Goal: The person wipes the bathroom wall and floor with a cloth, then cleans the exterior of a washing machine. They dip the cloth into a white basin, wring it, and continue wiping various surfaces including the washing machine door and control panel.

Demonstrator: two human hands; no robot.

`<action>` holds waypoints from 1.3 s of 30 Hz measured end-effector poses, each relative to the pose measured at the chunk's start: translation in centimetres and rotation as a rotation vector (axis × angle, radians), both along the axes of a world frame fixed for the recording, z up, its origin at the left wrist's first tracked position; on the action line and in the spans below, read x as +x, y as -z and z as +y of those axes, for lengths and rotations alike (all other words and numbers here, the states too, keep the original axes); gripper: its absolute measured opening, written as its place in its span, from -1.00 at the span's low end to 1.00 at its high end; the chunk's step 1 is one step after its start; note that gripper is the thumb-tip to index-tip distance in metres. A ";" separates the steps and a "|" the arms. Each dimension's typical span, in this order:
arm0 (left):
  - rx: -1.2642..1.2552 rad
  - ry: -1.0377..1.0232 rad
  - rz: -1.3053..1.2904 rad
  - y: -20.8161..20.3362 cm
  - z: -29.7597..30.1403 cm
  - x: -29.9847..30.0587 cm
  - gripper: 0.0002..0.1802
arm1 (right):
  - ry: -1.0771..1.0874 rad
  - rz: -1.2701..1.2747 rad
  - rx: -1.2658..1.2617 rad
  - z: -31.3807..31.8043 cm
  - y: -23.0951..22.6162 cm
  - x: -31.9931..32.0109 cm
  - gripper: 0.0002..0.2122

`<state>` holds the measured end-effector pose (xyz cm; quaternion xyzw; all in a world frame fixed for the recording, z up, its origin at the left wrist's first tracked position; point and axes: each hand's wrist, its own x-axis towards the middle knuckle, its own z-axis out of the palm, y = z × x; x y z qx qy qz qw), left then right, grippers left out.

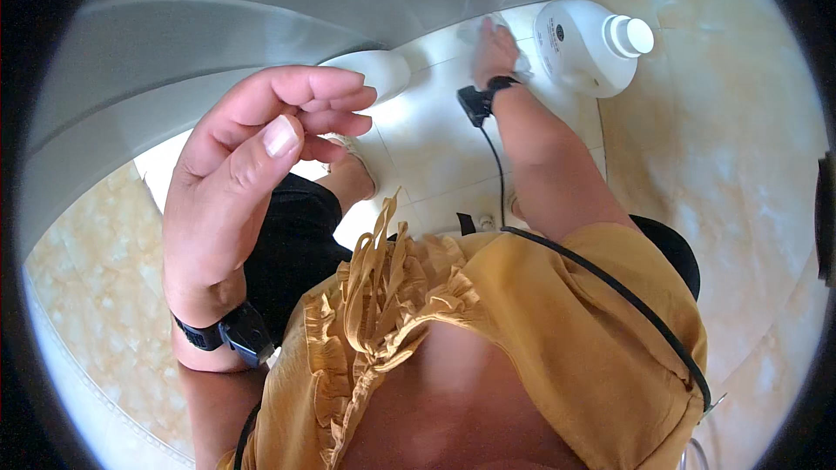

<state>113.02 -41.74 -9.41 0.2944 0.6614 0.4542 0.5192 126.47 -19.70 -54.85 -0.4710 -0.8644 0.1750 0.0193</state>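
Observation:
My left hand (252, 148) is raised in front of me, palm turned inward. Its fingers curve loosely, the thumb stands apart from them, and nothing shows in its grip. My right hand (495, 59) reaches down and away, low over the white tiles (427, 135). Around its fingers shows a pale, see-through, crumpled thing (522, 65), blurred, whose kind I cannot make out. Just right of that hand lies or leans a big white plastic bottle (570, 48) with a round white cap, pointing right. Both wrists wear black straps with a small device.
A grey curved wall or panel (235, 26) runs across the far side. A white rounded object (370, 74) sits at its foot, partly behind my left hand. Beige marbled tiles (723, 122) lie to the right. A black cable (610, 283) crosses my yellow top from the right wrist.

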 end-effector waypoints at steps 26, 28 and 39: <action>0.437 0.006 -0.044 11.7 1.6 -5.9 -0.42 | -0.424 1.142 -1.448 -3.7 -28.6 -3.2 -0.61; 0.524 0.094 -0.214 10.6 2.3 -5.3 -0.45 | -0.381 1.246 -1.237 -6.2 -31.7 -5.8 -0.61; 0.663 -0.458 -0.233 9.6 0.0 -10.6 -0.78 | -0.400 1.135 -0.607 -8.8 -28.3 -9.9 -0.34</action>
